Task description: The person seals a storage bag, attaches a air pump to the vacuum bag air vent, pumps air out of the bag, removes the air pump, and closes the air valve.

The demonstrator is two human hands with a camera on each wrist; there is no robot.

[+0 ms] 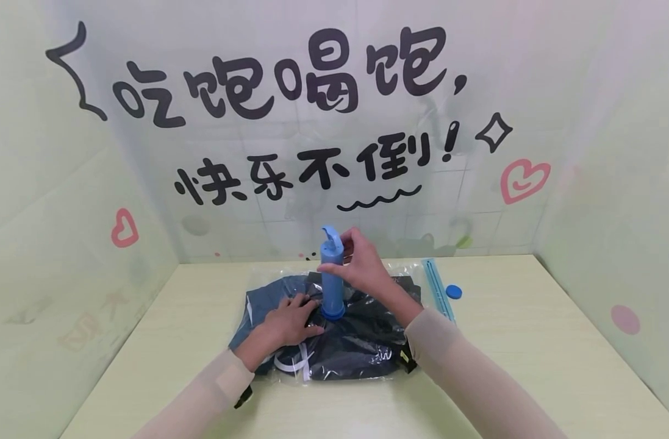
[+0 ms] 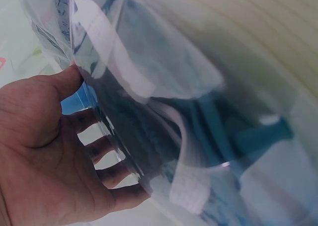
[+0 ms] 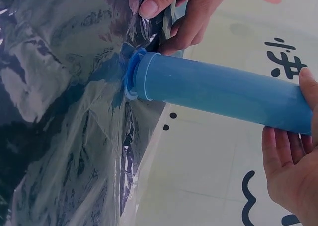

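A clear plastic vacuum storage bag (image 1: 356, 360) with dark and blue clothing inside lies on the table. A blue hand pump (image 1: 332, 289) stands upright on it, its base at the bag's round blue valve (image 3: 132, 74). My right hand (image 1: 361, 262) holds the pump's upper barrel between thumb and fingers, just below the blue handle (image 1: 332, 236). To the left of the pump, my left hand (image 1: 290, 323) rests on the bag with its fingers spread. In the left wrist view, its fingertips touch the plastic over a white strap (image 2: 186, 186).
The bag's light blue zip edge (image 1: 437, 283) runs along its right side. Beside that edge a round blue cap (image 1: 454, 292) lies on the pale wooden table (image 1: 510, 341). A printed curtain (image 1: 290, 231) stands behind and at both sides.
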